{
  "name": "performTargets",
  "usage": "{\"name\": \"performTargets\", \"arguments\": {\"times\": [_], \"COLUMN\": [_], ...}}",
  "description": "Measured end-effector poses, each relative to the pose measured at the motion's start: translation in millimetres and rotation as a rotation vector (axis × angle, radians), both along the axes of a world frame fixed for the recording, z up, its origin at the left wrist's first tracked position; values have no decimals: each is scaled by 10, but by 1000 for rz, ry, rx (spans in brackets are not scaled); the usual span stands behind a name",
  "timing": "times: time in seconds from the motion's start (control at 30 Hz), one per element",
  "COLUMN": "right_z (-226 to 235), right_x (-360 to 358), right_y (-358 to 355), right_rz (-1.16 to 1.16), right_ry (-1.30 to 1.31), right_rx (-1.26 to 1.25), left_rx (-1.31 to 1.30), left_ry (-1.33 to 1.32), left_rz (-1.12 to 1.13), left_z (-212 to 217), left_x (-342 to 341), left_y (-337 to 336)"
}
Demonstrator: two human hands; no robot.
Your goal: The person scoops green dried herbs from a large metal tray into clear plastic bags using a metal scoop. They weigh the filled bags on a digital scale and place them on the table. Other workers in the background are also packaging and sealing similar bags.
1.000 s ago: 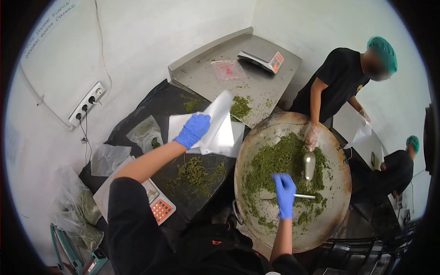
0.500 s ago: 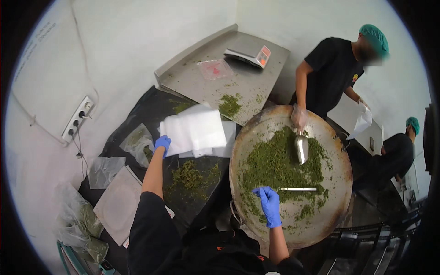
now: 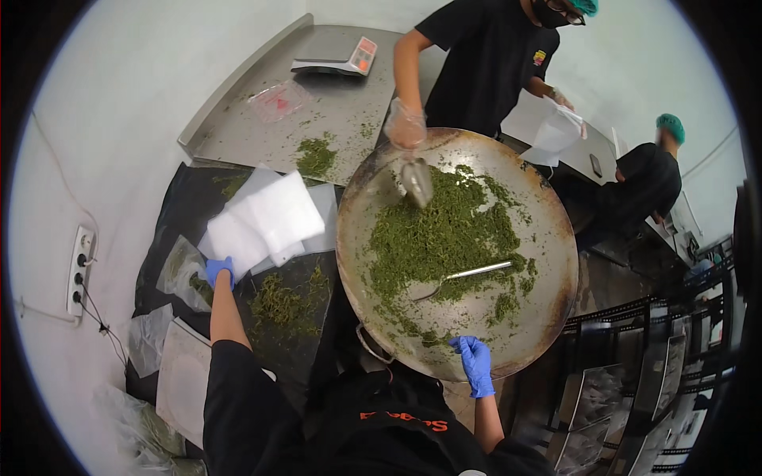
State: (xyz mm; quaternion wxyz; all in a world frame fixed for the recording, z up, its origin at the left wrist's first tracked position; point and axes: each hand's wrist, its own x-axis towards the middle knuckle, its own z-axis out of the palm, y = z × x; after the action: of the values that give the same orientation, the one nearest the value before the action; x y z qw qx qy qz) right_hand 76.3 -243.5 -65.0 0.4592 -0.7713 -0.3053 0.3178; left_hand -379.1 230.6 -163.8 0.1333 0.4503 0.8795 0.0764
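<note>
My left hand (image 3: 221,271), in a blue glove, is closed on the near left corner of a stack of white plastic sheets or bags (image 3: 278,214). The stack lies fanned out on a black-covered surface. My right hand (image 3: 475,365), also blue-gloved, is at the near rim of a big round metal pan (image 3: 548,317). Its fingers are pinched together; whether anything is between them does not show. Shredded green leaf (image 3: 429,238) is heaped in the pan. A long-handled metal spoon (image 3: 478,271) rests on the heap, apart from my hand.
Across the pan a co-worker's gloved hand (image 3: 406,125) works a metal scoop (image 3: 417,182); their other hand holds a white bag (image 3: 556,135). A scale (image 3: 329,63) stands on the steel table (image 3: 238,135). Clear bags (image 3: 182,270) lie left. Dark racks (image 3: 619,373) stand right.
My view has turned right. My left hand has drawn the white stack nearer, and it is more fanned. My right hand has moved back from over the leaf. The co-worker's scoop has shifted left.
</note>
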Motion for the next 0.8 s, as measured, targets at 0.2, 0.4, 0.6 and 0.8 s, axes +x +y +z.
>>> {"name": "performTargets", "arguments": {"times": [0.2,0.4,0.6,0.8], "right_z": [103,83,5,7], "right_x": [-7,113,146,157], "right_y": [-94,-12,15,-6], "right_rz": [-52,-21,4,9], "right_ry": [26,-13,-61,-7], "right_rx": [-7,-27,-77,-71], "left_rx": [91,114,140,131], "left_ry": [54,41,96,-659], "left_rz": [-127,-162,50,139], "left_z": [-181,-127,-95,-350], "left_x": [-141,-545,-471,-853], "left_y": [144,521,456,749]}}
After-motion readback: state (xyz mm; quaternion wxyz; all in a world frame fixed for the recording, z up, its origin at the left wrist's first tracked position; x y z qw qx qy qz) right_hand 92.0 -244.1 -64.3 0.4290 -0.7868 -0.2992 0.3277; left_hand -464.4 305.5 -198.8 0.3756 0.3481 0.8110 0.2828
